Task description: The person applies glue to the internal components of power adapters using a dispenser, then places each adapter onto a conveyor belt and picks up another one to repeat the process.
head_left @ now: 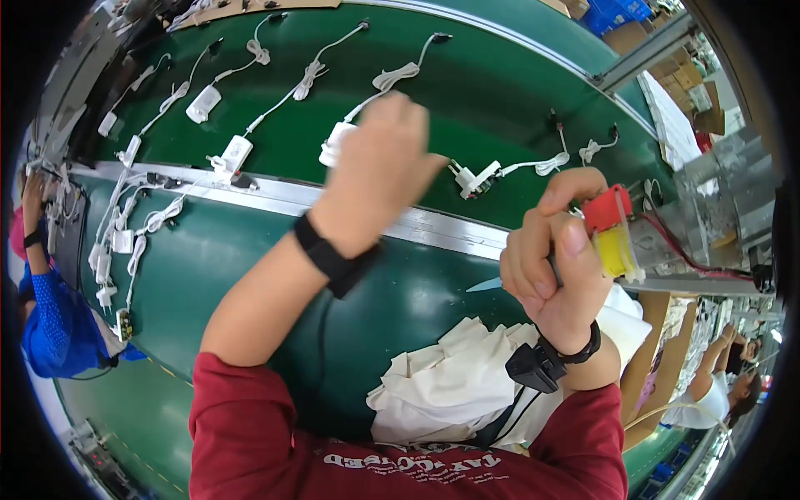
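My left hand (383,171), smeared by motion, is over the far green surface, beside a white power adapter (336,143) that it partly covers. Its thumb points right; whether it touches the adapter cannot be made out. My right hand (554,258) is raised at the right, fingers curled in, with thumb and forefinger against a red block (607,210) above a yellow part (615,252). What lies between those fingers is hidden. A pale blue pointed piece (485,285) sticks out behind this hand. Between my hands lies another white adapter (477,179) with its prongs showing.
More white adapters with bundled cords (236,154) lie across the green belt, beyond a metal rail (283,192). Crumpled white cloth (450,379) sits near me. Red and black wires (667,242) run right from the block. A co-worker's blue sleeve (54,292) is at left.
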Tool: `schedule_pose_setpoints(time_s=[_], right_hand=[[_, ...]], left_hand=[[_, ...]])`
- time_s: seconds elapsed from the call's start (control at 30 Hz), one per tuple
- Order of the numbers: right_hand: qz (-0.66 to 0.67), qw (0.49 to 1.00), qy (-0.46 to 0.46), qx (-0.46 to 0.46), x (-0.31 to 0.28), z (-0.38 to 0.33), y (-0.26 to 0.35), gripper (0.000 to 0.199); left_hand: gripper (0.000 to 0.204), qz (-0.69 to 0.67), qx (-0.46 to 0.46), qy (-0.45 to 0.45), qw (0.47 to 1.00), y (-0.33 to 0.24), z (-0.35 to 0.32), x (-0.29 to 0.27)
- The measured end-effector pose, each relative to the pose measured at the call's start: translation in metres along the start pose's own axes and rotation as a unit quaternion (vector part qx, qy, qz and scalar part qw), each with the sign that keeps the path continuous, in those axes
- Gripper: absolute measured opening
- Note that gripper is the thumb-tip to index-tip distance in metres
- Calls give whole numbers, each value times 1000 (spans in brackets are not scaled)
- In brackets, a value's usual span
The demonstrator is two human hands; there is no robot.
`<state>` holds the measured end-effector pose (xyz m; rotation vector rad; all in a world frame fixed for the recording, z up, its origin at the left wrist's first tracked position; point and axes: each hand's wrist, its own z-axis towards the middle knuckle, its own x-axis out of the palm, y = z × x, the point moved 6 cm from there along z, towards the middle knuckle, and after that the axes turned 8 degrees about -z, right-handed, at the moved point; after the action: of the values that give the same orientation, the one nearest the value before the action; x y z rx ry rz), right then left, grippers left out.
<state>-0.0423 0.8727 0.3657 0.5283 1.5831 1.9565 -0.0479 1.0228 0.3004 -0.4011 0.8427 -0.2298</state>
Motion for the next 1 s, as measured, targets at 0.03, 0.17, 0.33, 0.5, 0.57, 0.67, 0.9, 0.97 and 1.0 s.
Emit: schedule_pose_setpoints(time_s=[0.03,0.17,0.33,0.5,0.57,0.67,0.9,0.97,1.0], right_hand=[[1,1000,-6,-3,-1,1,3,30],[-6,1000,-6,-4,1,3,9,29],[-10,999,-31,-3,-1,3,11,29],[-41,997,-60,0,-2,7,15,29],[-55,996,-71,9,-2,8,12,28],[-64,996,-66,-11,4,13,11,28],[-69,997,-38,-12,13,14,7,25],[-73,997,-39,-9,14,13,5,25],[-73,997,-29,-9,16,13,4,25]], left_hand=[[37,61,9,-41,997,12,1,-18],[37,108,-70,133,983,61,-13,-20],[33,-589,-322,168,722,35,-44,6],[37,-809,-390,200,391,-49,-112,29],[36,-803,-380,225,401,-59,-125,33],[37,-789,-348,272,427,-67,-134,38],[44,-814,-310,279,403,-62,-130,28],[44,-815,-309,280,403,-60,-130,25],[44,-815,-307,281,404,-59,-131,24]])
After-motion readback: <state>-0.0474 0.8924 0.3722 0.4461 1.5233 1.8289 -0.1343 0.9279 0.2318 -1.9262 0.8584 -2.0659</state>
